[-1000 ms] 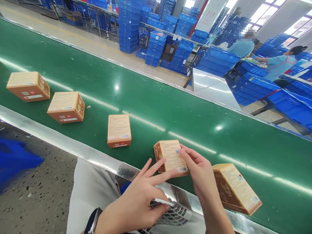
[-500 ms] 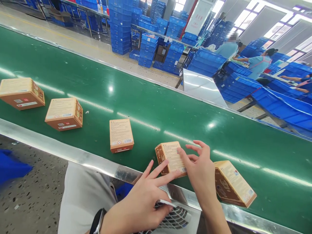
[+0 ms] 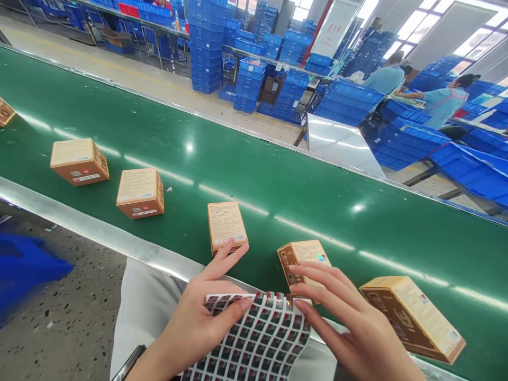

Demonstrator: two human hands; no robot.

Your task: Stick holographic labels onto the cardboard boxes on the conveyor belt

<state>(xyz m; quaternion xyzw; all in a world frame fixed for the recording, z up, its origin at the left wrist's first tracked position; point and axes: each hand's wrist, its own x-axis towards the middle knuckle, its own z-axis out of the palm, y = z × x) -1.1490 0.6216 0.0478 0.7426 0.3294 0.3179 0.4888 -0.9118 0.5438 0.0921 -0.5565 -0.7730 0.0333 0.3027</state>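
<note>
My left hand (image 3: 210,312) grips a sheet of small dark stickers (image 3: 254,338) in white rows, with the thumb on top and two fingers reaching past its edge. Those fingertips overlap the lower edge of a cream-and-brown box (image 3: 227,222) in the view. My right hand (image 3: 341,307) pinches the sheet's upper right corner, thumb near the edge and fingers stretched over it. Behind these fingers stands another box (image 3: 305,251), partly hidden, with a shiny coloured sticker on its top. Farther right lies a tilted box (image 3: 413,312), also with a small sticker.
More boxes stand to the left on the green conveyor belt (image 3: 159,127), including a pair (image 3: 141,185). A metal rail (image 3: 91,222) edges the near side. Across the belt are stacked blue crates (image 3: 205,47), a metal sheet (image 3: 341,140) and people in light blue (image 3: 440,103).
My right hand has left the box top and come down to the sheet, which is now raised into fuller view. A sticker shows on that box. The boxes appear shifted right.
</note>
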